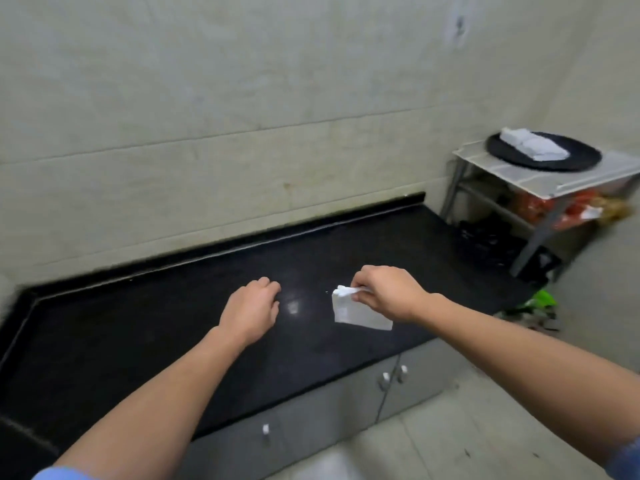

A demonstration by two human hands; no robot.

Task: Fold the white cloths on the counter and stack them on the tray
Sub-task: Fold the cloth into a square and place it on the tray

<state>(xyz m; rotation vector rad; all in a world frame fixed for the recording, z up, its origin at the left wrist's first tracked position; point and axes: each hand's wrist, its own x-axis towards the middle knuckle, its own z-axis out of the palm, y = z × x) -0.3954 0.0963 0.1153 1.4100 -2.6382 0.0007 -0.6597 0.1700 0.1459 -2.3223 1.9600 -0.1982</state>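
Presently a folded white cloth (360, 315) is being pinched at its upper edge by the fingers (363, 278) of the right hand (388, 294), with the rest of it hanging below them over the black bench (138, 341). Nothing is being grasped by the left hand (251, 310), whose fingers (268, 285) are being held loosely curled and relaxed, left of the pinching fingers. Well beyond the right fingers, up and to the right, more folded cloths (533, 145) are being carried by a dark round tray (585, 161) on a small white table (519, 178).
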